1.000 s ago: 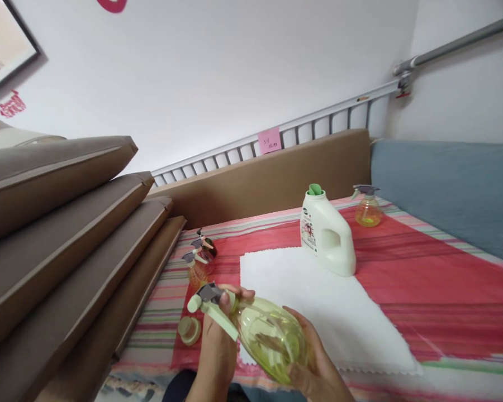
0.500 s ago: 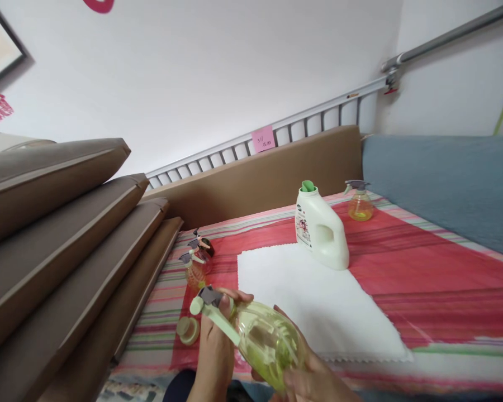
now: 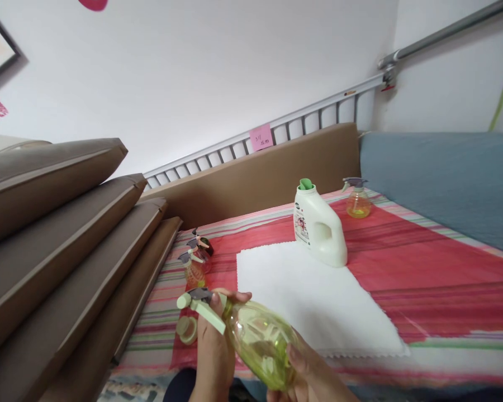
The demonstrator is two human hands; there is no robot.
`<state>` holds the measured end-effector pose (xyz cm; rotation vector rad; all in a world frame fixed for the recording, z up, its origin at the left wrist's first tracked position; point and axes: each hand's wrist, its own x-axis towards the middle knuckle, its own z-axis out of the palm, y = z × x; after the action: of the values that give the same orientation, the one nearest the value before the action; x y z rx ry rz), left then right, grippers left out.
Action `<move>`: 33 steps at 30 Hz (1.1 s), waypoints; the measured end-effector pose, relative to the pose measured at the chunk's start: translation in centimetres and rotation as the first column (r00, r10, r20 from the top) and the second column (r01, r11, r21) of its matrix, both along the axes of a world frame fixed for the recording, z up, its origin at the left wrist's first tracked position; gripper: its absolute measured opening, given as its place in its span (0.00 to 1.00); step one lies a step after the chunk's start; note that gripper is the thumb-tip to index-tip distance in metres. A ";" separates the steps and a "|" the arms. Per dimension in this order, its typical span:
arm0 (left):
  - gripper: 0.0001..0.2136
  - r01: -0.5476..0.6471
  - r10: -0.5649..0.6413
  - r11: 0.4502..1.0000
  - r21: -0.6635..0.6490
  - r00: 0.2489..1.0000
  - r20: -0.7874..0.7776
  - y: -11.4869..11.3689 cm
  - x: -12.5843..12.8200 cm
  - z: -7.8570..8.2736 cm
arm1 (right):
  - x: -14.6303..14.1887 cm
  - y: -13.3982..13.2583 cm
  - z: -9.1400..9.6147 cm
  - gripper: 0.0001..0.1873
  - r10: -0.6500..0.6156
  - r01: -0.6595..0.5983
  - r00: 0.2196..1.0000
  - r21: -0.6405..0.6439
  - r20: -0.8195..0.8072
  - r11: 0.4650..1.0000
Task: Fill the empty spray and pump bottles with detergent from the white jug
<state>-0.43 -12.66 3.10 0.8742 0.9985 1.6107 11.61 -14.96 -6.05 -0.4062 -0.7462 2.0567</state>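
A yellow-green see-through spray bottle [image 3: 262, 338] lies tilted across both hands, its grey and pale green trigger head pointing left. My left hand [image 3: 222, 312] is closed round the neck just under that head. Round the base of the bottle, my right hand [image 3: 308, 371] is closed, with some of its fingers hidden behind. Below the trigger head, a pale round cap [image 3: 186, 329] lies on the striped cloth. Beyond the hands stands a white jug [image 3: 319, 226] with a handle and a green spout insert, at the far edge of a white cloth [image 3: 302, 296].
Several spray bottles [image 3: 195, 273] stand at left on the striped cloth [image 3: 402, 262]. Another spray bottle [image 3: 358, 204] with yellow liquid stands back right. Stacked brown cushions [image 3: 67, 240] rise at left. A brown board [image 3: 260, 173] and a blue padded side [image 3: 436, 184] border the surface.
The spray bottle has turned flatter, its trigger head moving left and slightly up. My right hand has shifted its grip at the base. The whole view has moved slightly.
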 end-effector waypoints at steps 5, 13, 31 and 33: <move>0.14 0.007 -0.006 0.999 0.051 1.000 -0.011 0.0 0.0 0.0 | 0.3 0.3 0.1 0.50 -0.099 0.089 0.987 0.088 0.125 0.992; 0.12 0.026 -0.019 0.996 0.083 0.996 -0.088 0.0 -0.3 0.0 | 0.5 -0.8 1.5 0.53 -0.174 0.162 0.971 0.086 0.162 0.983; 0.15 -0.011 0.027 0.995 0.095 0.985 -0.168 -0.4 -0.4 -0.3 | -0.3 -0.9 2.3 0.36 0.041 -0.107 0.981 -0.349 -0.190 0.931; 0.15 -0.005 0.017 0.997 0.081 0.988 -0.156 -0.4 -0.5 -0.3 | -0.6 -1.4 1.8 0.49 -0.050 0.014 0.990 -0.254 -0.135 0.967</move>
<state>-0.98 -13.03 2.77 1.0656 1.0546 1.6200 11.01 -16.36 -4.24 -0.4071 -0.3912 2.1320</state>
